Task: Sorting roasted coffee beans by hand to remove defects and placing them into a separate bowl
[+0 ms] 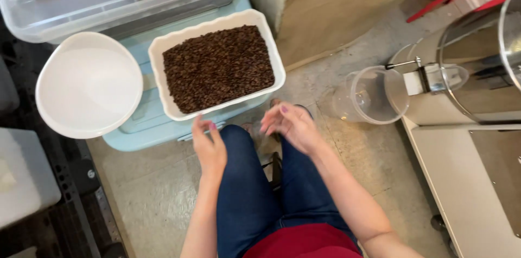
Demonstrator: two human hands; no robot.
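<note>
White tray [157, 52] of brown beans [218, 68], left hand [209, 148] just below, right hand [293, 125] nearby, both hands loosely open, empty

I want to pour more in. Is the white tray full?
Nearly full: dark brown beans cover the rectangular white tray almost to its scalloped rim.

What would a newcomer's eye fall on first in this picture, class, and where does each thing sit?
First, the white tray heaped with dark brown beans, top centre on a pale blue box. Next, the round white lid to its left and the clear jug on the floor to its right, beside a steel machine. Below the tray, the left hand and right hand hover empty over blue-jeaned knees.
</note>
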